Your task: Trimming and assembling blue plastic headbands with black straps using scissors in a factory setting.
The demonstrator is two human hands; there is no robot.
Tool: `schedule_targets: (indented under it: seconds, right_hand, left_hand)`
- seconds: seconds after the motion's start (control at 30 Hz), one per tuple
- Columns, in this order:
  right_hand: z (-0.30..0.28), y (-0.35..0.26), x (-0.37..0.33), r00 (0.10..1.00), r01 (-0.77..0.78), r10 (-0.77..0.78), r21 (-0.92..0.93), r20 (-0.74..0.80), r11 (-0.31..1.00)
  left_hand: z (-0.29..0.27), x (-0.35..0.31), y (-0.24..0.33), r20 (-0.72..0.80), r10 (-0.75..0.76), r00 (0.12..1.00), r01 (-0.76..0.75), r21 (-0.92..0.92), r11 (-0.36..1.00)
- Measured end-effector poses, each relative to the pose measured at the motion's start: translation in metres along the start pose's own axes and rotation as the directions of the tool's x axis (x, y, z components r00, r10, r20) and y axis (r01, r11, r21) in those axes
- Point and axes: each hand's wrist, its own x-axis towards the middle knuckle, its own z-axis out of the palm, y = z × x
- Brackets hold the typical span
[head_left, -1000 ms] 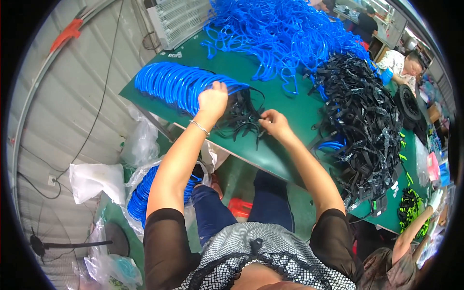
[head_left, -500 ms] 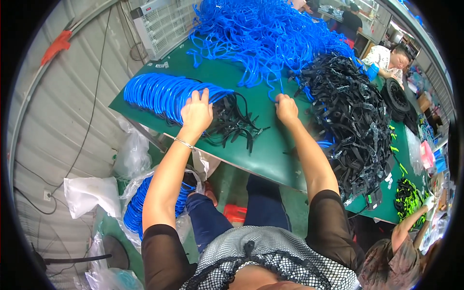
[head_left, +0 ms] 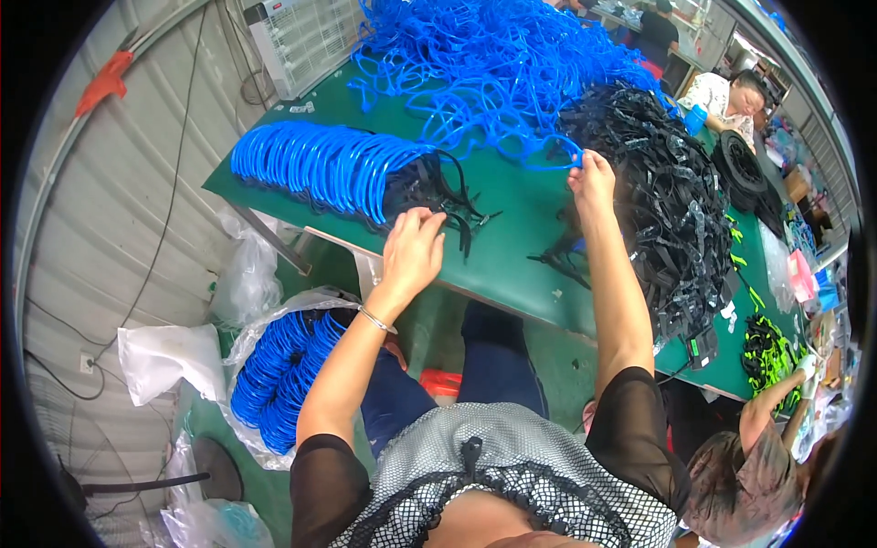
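Note:
My right hand (head_left: 592, 183) pinches the end of a blue tube (head_left: 548, 164), which trails left toward the heap of blue tubing (head_left: 512, 55). Nearer the table's front edge is my left hand (head_left: 414, 254), fingers loosely bent and apart, with nothing visible in it. Its fingertips are close to the black straps (head_left: 422, 187) at the right end of a row of blue looped tubes (head_left: 311, 169). Whether they touch the straps I cannot tell. To the right of my right hand lies a large pile of black straps (head_left: 658, 210).
The green table (head_left: 512, 247) has its front edge by my waist. Below left, a plastic bag (head_left: 239, 365) holds bundled blue loops. Black reels (head_left: 740, 173) and green-and-black straps (head_left: 767, 361) lie at right. A person (head_left: 731, 100) sits across; another works at lower right.
My left hand has left the row of blue loops and come right and nearer. My right hand has moved right and slightly farther, drawing the blue tube along.

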Motion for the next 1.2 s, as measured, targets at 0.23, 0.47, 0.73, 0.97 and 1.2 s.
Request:
schedule_targets:
  seconds: [0.23,0.47,0.73,0.97,1.2]
  right_hand:
    - [-0.017,-0.007,-0.002,0.988,0.07,-0.05,0.129,-0.146,0.989]
    - [-0.027,-0.005,-0.025,0.953,0.251,-0.277,-0.191,-0.122,0.949]
    - [-0.029,-0.023,-0.051,0.935,0.352,-0.353,-0.028,-0.038,0.935]
    - [-0.029,-0.033,-0.073,0.946,0.323,-0.316,-0.317,0.074,0.892]
    - [-0.047,-0.032,-0.091,0.93,0.365,-0.366,-0.118,0.013,0.924]
  left_hand:
    - [0.01,-0.027,0.013,0.066,0.0,0.998,0.005,-0.074,0.997]
    - [0.014,-0.048,0.018,0.1,-0.056,0.993,0.073,-0.183,0.98]
    - [0.018,-0.061,0.028,0.097,-0.079,0.992,0.103,-0.275,0.956]
    - [0.019,-0.065,0.042,0.105,-0.112,0.988,0.141,-0.343,0.929]
    - [0.029,-0.064,0.051,0.153,-0.112,0.982,0.168,-0.432,0.886]
